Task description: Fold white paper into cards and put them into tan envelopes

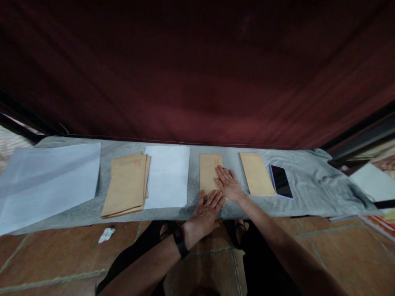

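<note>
The envelope (210, 166) is set on the cloth (194, 172) between the paper (168, 176) and a second envelope (256, 174), under the left hand (208, 210) and right hand (231, 186), both laid flat, nothing gripped. Through uneven pressure, it could be creased or skewed.

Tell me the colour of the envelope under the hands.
The envelope is light brown, seen best in the head view.

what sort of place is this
Probably a makeshift paperwork spot indoors, perhaps in a home: brown envelopes and a white sheet lie on a long grey cloth, above a tiled floor.
</note>
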### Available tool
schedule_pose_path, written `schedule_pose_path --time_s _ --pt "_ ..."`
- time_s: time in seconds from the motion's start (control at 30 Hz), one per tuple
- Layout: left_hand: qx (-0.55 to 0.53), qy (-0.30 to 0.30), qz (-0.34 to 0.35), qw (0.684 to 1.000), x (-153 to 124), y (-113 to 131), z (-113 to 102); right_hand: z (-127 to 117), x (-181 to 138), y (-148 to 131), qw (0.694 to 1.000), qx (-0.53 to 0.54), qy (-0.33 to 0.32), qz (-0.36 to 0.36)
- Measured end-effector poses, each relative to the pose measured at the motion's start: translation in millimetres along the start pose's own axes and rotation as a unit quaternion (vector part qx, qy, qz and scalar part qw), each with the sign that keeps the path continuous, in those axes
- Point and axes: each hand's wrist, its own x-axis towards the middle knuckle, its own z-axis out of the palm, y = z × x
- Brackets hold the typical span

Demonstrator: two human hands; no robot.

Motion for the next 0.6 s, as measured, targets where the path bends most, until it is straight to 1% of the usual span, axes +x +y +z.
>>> schedule_pose_path --time_s 0.17,0.3,0.37,0.43,0.5,0.6 --pt "-0.041 -0.002 0.026 0.999 -3.2 -16.4 -3.9 -5.0 -24.4 0.3 0.999 0.018 -0.008 -0.044" --pt "-0.104 0.056 0.045 0.992 2.4 -28.8 -20.3 -12.3 -43.2 -5.4 0.998 0.032 -0.025 -0.052" --pt "-0.121 0.075 0.032 0.989 8.7 -31.6 -28.1 -16.3 -51.0 -8.3 0.997 0.038 -0.037 -0.057" --pt "-0.113 0.091 0.002 0.989 16.8 -33.7 -31.1 -19.2 -57.3 -9.8 0.996 0.042 -0.045 -0.065" --pt "-0.085 0.126 -0.024 0.988 26.3 -37.1 -28.6 -20.5 -61.8 -9.9 0.995 0.046 -0.046 -0.072" --pt "-0.037 0.176 -0.039 0.983 42.7 -47.9 -18.4 -20.1 -64.9 -8.7 0.994 0.051 -0.043 -0.085"
